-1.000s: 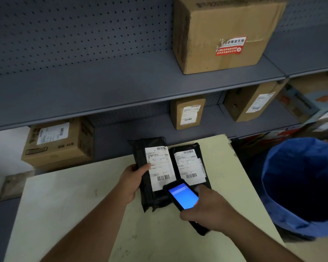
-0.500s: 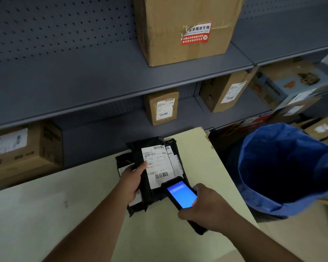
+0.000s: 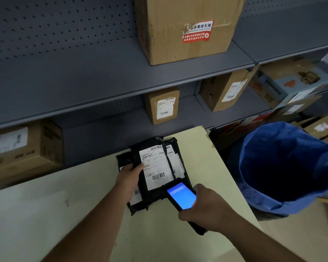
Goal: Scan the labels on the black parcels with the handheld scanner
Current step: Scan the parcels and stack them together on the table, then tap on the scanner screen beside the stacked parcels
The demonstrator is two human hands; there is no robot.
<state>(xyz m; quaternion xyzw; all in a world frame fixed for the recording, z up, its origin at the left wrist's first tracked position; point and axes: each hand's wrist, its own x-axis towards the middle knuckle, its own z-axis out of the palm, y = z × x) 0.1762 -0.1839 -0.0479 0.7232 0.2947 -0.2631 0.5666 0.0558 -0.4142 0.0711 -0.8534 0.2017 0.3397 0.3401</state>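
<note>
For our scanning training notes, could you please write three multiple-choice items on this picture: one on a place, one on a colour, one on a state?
1. Where does the bin with the liner stand?
A. Right of the table
B. On the upper shelf
C. Left of the table

2. What colour is the screen of the scanner?
A. Red
B. Blue
C. Green

3. What is the left hand doing?
A. Resting flat on the bare table
B. Reaching into the bin
C. Holding the top black parcel

Answers:
1 A: the bin sits beyond the table's right edge.
2 B: the lit screen glows blue in the right hand.
3 C: the thumb lies on the parcel's white label.
</note>
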